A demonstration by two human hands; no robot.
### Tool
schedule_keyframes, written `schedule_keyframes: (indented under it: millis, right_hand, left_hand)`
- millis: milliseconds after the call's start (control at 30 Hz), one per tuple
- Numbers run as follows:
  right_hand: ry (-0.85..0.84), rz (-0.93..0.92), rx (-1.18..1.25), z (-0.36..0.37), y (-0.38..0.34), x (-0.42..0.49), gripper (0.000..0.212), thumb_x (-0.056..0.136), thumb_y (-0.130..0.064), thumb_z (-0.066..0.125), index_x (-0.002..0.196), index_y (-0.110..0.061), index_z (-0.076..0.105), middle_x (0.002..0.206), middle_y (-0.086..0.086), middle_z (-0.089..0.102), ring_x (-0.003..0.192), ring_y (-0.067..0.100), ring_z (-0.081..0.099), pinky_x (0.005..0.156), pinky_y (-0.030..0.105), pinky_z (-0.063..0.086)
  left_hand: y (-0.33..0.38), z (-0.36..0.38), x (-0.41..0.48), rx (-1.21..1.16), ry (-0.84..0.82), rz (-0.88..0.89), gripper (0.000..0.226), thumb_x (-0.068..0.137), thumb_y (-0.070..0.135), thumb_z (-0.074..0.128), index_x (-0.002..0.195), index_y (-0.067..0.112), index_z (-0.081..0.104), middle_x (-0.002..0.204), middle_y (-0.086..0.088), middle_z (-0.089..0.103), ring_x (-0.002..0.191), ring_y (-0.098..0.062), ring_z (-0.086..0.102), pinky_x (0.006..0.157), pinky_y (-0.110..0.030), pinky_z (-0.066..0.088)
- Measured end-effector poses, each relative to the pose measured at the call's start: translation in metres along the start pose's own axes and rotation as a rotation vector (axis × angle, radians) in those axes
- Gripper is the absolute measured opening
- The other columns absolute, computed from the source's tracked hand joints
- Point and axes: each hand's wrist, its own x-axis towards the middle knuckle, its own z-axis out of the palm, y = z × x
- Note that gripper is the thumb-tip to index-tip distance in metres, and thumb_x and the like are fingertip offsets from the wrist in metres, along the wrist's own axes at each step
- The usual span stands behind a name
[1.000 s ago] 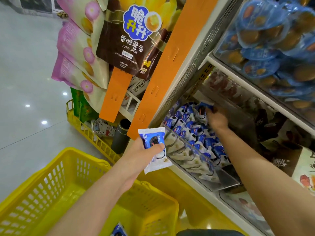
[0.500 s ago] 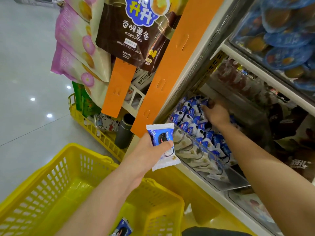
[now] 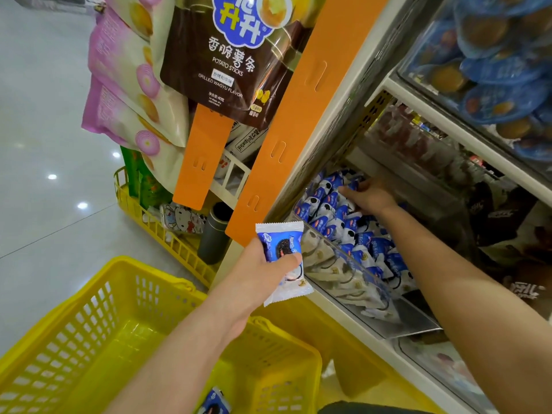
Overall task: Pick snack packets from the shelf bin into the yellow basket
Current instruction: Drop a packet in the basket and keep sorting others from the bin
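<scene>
Two hands: well apart, one outside the bin, one inside it.
Left hand (image 3: pixel 260 273): grips a blue-and-white snack packet (image 3: pixel 283 258), thumb across its front; hovers at 1 o'clock of the basket, just outside the bin's clear front wall.
Right hand (image 3: pixel 370 195): reaches deep into the bin, fingers lying on the heap at its 12 o'clock end; clamped on a packet or not, cannot tell.
Bin (image 3: pixel 397 324): clear plastic, on the shelf at 3 o'clock of the left hand; holds a heap of packets (image 3: pixel 337 222) in blue and white.
Basket (image 3: pixel 98 294): yellow, at 7 o'clock in view, under the left forearm.
Dropped packet (image 3: pixel 213 403): lies in the basket at its 5 o'clock corner.
Potato-stick bag (image 3: pixel 227 61): hangs at 11 o'clock in view.
Orange strip (image 3: pixel 298 130): runs down beside the potato-stick bag, at 12 o'clock.
</scene>
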Motion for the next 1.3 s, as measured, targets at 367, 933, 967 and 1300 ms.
schedule_keyframes:
  millis: [367,933,967,1300]
  right_hand:
    - [0.145,-0.235,0.038,-0.002,-0.01,-0.052,0.037,0.092,-0.041,0.051,0.115,-0.013,0.048,0.095,0.004,0.055,0.085,0.016,0.054,0.074,0.031,0.044]
    - [-0.208,-0.377,0.717,0.054,-0.012,-0.224,0.016,0.088,-0.014,0.061,0.089,0.0,0.066,0.084,0.022,0.067,0.073,0.026,0.06,0.068,0.038,0.05]
    - [-0.238,-0.363,0.761,0.057,-0.011,-0.225,0.017,0.088,-0.014,0.061,0.088,0.002,0.066,0.082,0.023,0.066,0.071,0.022,0.058,0.062,0.035,0.049]
    - [0.305,-1.018,0.046,0.066,-0.005,-0.234,0.014,0.086,-0.023,0.063,0.079,-0.011,0.067,0.075,0.0,0.059,0.073,0.012,0.053,0.063,0.019,0.036]
  left_hand:
    - [-0.005,0.007,-0.003,-0.047,0.018,0.006,0.033,0.091,0.025,0.056,0.123,0.024,0.048,0.12,-0.004,0.06,0.111,-0.023,0.058,0.101,-0.045,0.042]
    - [-0.028,-0.006,-0.04,0.122,0.1,0.277,0.015,0.091,0.015,0.056,0.106,0.017,0.057,0.099,-0.005,0.068,0.085,-0.006,0.064,0.068,-0.016,0.051]
    - [-0.029,-0.008,-0.04,0.118,0.114,0.291,0.009,0.091,0.018,0.055,0.099,0.016,0.058,0.092,-0.006,0.068,0.08,-0.006,0.064,0.063,-0.016,0.051]
    - [-0.04,-0.016,-0.032,0.151,0.244,0.231,0.022,0.094,0.028,0.049,0.079,0.014,0.057,0.074,-0.007,0.06,0.07,-0.015,0.061,0.058,-0.023,0.049]
